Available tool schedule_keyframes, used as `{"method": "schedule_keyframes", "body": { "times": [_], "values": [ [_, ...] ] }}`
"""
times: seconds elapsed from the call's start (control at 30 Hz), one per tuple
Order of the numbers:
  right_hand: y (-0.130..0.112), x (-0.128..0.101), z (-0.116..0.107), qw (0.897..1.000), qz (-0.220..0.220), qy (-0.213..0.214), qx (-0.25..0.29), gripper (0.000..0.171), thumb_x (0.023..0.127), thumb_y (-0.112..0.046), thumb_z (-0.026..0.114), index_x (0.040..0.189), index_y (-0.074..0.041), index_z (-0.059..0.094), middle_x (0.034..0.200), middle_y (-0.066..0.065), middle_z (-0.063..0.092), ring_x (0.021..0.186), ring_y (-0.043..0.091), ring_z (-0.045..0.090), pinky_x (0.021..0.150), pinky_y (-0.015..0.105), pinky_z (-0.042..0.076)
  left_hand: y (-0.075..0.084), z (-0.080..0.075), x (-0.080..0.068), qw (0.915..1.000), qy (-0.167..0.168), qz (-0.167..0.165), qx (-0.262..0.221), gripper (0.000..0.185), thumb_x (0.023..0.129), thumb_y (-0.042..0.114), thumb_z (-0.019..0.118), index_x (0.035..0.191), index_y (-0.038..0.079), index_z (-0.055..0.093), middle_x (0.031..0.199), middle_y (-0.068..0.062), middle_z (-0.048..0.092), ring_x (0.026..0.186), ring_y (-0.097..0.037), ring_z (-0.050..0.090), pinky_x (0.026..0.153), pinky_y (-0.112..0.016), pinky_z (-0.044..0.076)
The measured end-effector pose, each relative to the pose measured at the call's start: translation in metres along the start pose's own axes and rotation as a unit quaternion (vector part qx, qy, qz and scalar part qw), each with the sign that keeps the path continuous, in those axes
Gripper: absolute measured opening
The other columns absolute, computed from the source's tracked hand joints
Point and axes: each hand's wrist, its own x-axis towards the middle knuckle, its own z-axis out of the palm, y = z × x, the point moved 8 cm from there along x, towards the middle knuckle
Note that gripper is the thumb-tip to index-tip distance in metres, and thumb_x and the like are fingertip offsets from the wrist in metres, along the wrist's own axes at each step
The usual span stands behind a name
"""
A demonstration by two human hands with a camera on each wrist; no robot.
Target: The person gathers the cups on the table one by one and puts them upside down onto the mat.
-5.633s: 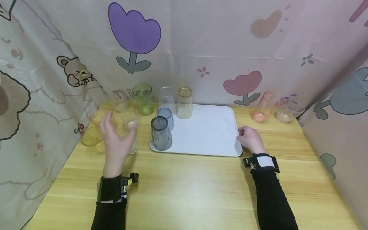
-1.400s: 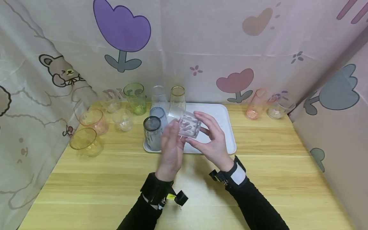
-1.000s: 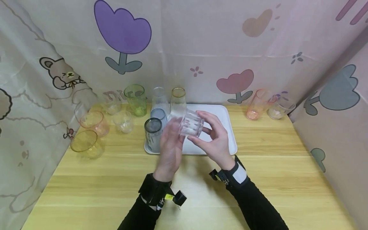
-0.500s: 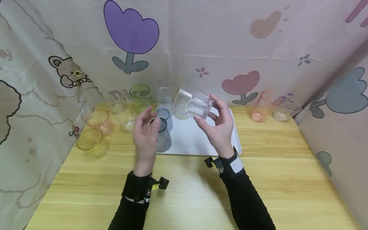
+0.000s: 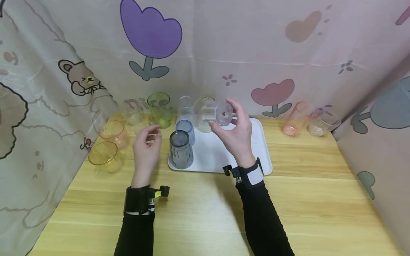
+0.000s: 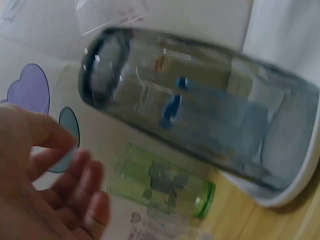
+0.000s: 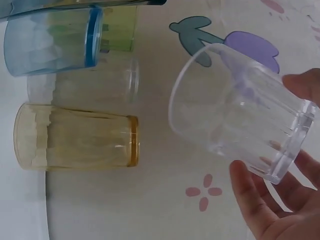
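1. Right hand (image 5: 236, 133) pinching clear ribbed cup (image 5: 214, 114) near its base, fingertips only; cup tipped on its side, mouth facing left-far, held in the air over the far part of the white tray (image 5: 253, 156). Smooth plastic plus a shallow hold — likely to slip or rotate out if tilted further.
2. Left hand (image 5: 145, 149) holding nothing, fingers loosely curled, hovering left of the tray beside the grey cup (image 5: 180, 149). Not placed to catch a drop.
3. Below and just beside the held cup: amber-rimmed cup (image 7: 75, 136), blue cup (image 5: 185, 128) and a clear cup (image 5: 186, 106), all upside down on the tray's far-left part, packed close. Lowering at an angle risks clipping the amber one — knock-on toppling probable.
4. Grey cup at the tray's near-left corner, close to the left hand. Any sweep rightward could nudge it off the rim.
5. Green cup (image 5: 159, 109) and loose cups on the table further left — light and easy to bump.
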Motion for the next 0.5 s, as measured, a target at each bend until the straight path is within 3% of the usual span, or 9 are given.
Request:
{"method": "schedule_keyframes", "body": {
  "times": [0.1,0.27,0.5],
  "values": [
    [0.004,0.001,0.005,1.0,0.007,-0.02,-0.023,0.071,0.077,-0.012,0.09,0.141,-0.006,0.06,0.135,0.011,0.063,0.116,0.025,0.055,0.085,0.04,0.057,-0.012,0.004,0.002,0.9968,-0.047,-0.026,0.059,0.029,0.1,0.006,0.059,0.127,0.005,0.07,0.118,-0.015,0.065,0.1,-0.026,0.064,0.085,-0.032,0.05],
    [0.011,0.002,0.013,0.997,0.003,-0.05,-0.055,0.066,0.078,-0.015,0.089,0.139,-0.006,0.064,0.136,0.012,0.064,0.119,0.03,0.053,0.082,0.039,0.052,-0.029,0.012,0.001,0.9834,-0.118,-0.052,0.127,0.033,0.101,0.008,0.056,0.131,0.002,0.066,0.12,-0.019,0.065,0.104,-0.034,0.066,0.092,-0.045,0.053],
    [0.03,-0.002,0.028,0.989,0.016,-0.108,-0.1,0.065,0.08,-0.016,0.087,0.139,-0.005,0.064,0.139,0.014,0.064,0.122,0.034,0.054,0.095,0.048,0.048,-0.056,0.02,-0.001,0.9652,-0.175,-0.101,0.167,0.038,0.101,0.012,0.057,0.137,0.0,0.061,0.128,-0.021,0.063,0.116,-0.039,0.064,0.096,-0.051,0.053]
  ]
}}
